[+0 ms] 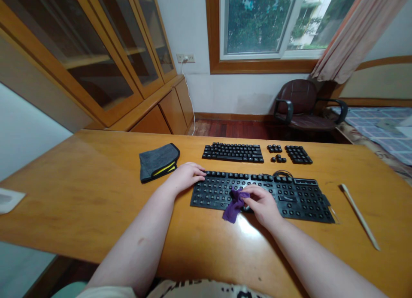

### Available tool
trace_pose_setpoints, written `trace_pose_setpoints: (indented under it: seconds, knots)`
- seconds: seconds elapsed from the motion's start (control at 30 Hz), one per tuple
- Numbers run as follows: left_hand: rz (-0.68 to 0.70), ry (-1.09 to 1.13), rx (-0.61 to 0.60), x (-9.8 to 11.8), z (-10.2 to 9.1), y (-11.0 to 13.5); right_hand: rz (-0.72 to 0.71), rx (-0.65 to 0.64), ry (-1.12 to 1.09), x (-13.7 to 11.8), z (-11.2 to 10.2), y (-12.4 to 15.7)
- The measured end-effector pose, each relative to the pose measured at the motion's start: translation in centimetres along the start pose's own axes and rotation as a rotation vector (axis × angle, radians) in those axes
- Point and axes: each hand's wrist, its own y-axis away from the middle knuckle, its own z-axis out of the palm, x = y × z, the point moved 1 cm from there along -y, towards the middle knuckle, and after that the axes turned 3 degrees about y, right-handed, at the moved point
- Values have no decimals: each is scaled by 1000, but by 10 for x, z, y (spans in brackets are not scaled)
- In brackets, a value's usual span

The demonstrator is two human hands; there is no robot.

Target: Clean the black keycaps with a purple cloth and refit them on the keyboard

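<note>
On the desk in front of me lies a black keyboard base (291,198), its keycaps off apart from the top row. My left hand (188,177) is closed on the base's far left corner, with its fingertips at the row of caps still fitted there. A crumpled purple cloth (233,210) is pinched between the thumb and fingers of my right hand (262,203). The cloth touches the middle of the base and hangs over its near edge. Part of the cloth is hidden under my fingers.
Behind the base, loose black keycaps (233,152) lie in a block, with smaller groups (298,155) to the right. A folded grey cloth (157,161) is at left, a thin brush (360,216) at right. The wooden desk (80,195) ends before a brown chair (298,103).
</note>
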Motion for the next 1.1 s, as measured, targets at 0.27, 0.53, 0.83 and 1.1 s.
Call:
trace_pose_setpoints:
  seconds: [0.27, 0.53, 0.83, 1.1]
  knots:
    - [0, 14, 11, 5, -3, 2, 5, -2, 2, 1, 0, 0]
    - [-11, 19, 16, 11, -4, 2, 11, -3, 4, 4, 0, 0]
    - [-4, 0, 3, 11, -6, 1, 10, -3, 4, 2, 0, 0]
    - [-1, -16, 59, 11, -6, 1, 14, -6, 0, 3, -1, 0]
